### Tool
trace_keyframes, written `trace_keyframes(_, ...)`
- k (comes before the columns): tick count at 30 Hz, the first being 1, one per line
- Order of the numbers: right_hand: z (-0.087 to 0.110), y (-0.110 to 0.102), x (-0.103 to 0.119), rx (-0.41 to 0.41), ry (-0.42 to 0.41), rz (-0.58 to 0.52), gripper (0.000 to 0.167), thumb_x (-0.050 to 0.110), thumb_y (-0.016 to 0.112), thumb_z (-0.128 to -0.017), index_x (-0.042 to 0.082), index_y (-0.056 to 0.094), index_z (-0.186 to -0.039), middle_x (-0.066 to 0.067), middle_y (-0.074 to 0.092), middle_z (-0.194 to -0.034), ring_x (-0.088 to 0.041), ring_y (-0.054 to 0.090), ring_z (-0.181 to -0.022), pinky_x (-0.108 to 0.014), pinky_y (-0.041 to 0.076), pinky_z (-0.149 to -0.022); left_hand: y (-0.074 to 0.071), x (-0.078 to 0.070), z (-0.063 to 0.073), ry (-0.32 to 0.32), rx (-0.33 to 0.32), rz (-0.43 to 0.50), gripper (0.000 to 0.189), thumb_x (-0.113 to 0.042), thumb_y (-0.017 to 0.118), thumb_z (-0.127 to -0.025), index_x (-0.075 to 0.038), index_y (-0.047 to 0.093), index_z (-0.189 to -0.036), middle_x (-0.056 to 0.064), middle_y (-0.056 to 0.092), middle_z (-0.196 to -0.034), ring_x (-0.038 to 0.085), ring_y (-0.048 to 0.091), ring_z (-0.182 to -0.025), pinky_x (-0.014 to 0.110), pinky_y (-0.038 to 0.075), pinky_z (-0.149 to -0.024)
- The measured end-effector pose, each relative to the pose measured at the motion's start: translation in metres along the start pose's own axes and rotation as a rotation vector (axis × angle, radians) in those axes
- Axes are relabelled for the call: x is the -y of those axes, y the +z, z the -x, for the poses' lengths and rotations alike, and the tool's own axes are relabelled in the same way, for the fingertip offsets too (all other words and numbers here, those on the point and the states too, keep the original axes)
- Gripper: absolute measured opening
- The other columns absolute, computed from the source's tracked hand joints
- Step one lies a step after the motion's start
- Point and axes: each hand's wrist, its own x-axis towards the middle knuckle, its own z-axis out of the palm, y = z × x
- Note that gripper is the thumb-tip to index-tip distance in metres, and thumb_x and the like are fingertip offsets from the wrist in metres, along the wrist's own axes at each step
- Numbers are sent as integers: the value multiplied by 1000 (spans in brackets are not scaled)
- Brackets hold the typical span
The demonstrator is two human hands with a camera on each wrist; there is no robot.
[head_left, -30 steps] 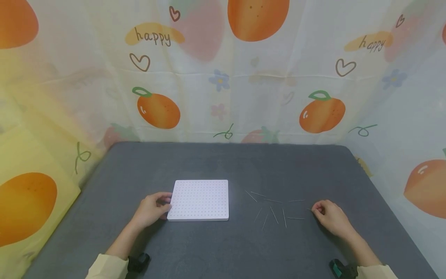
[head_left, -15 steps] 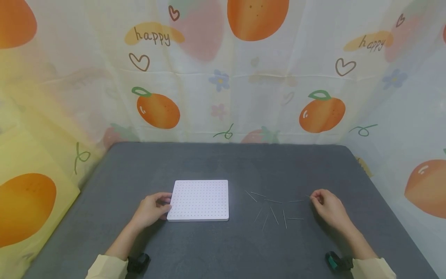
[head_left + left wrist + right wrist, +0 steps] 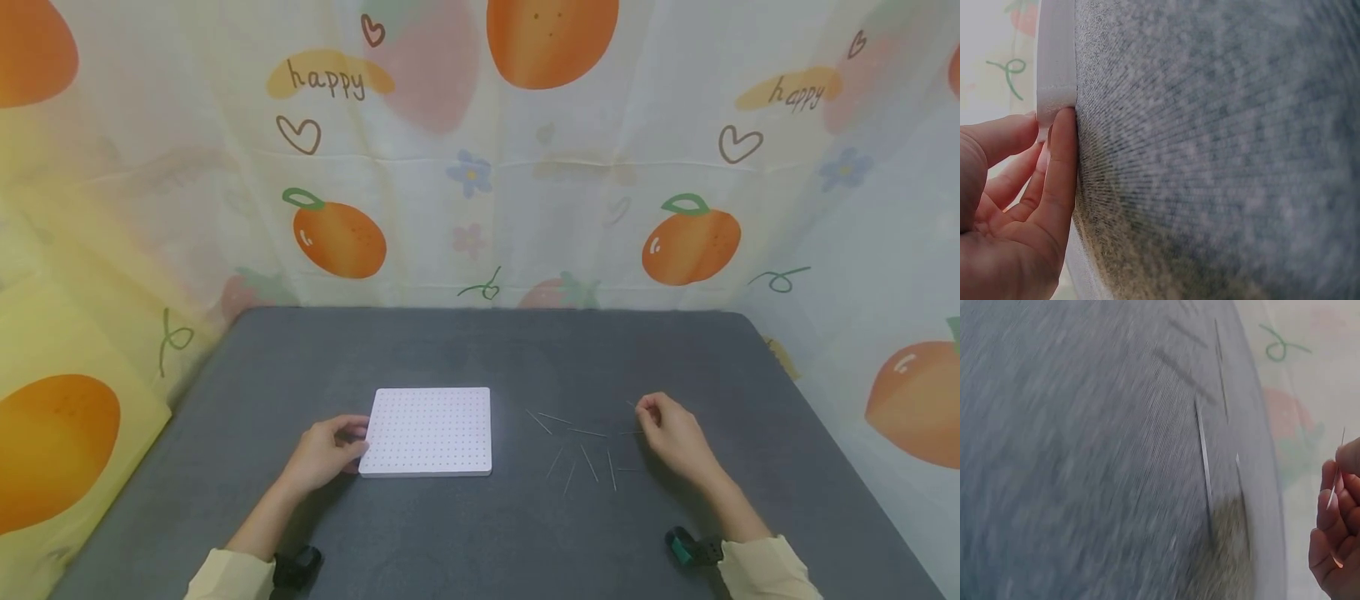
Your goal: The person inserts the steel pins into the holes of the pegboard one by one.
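A white board with a grid of small holes (image 3: 427,433) lies flat on the grey cloth. My left hand (image 3: 322,454) pinches its left edge; in the left wrist view the thumb rests on the board's face (image 3: 1057,56) side and the fingers press near its underside. Over to the right, my right hand (image 3: 675,433) holds a thin metal needle (image 3: 1333,495) between thumb and fingertips, above the cloth. Below and left of that hand, several similar needles (image 3: 589,463) lie scattered at various angles, some partly behind the hand.
The grey cloth-covered table (image 3: 450,542) spreads around the board and needles. Behind it hangs a fruit-print curtain (image 3: 420,200), with a yellowish part at the left. Black bands are worn on both wrists, the right one (image 3: 693,548) with a green patch.
My right hand has moved away from me and then left, carrying the needle over toward the scattered ones. The left hand and the board have stayed in place.
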Motion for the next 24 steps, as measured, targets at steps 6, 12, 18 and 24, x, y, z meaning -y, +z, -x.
trace_keyframes(6,-8,7,13,17,-33,-31,9,8,51,-91,2,56,-97,-5,56,-78,-14,44,-63,-27,38,-55,-1,-2,0,-1,8,16,41,-4,62,-83,1,54,-122,15,60,-106,15,60,-75,28,55,-58)
trace_keyframes(12,-16,17,33,30,-77,-50,5,5,53,-89,4,56,-93,-3,56,-77,-12,45,-64,-27,40,-57,-1,0,-2,-5,8,23,41,-4,62,-82,1,54,-122,16,59,-106,16,60,-76,28,55,-58)
trace_keyframes(18,-24,26,54,25,-116,-67,7,5,56,-88,5,57,-94,-2,58,-78,-11,48,-65,-27,41,-56,-1,1,-3,-15,7,24,41,-4,62,-82,1,54,-122,16,59,-107,17,61,-77,28,55,-59)
trace_keyframes(24,-32,32,72,15,-129,-120,17,4,55,-88,5,61,-103,-5,63,-86,-15,56,-71,-29,45,-59,-2,1,-3,-25,15,33,42,-4,62,-82,0,54,-123,15,59,-108,16,60,-76,29,55,-59)
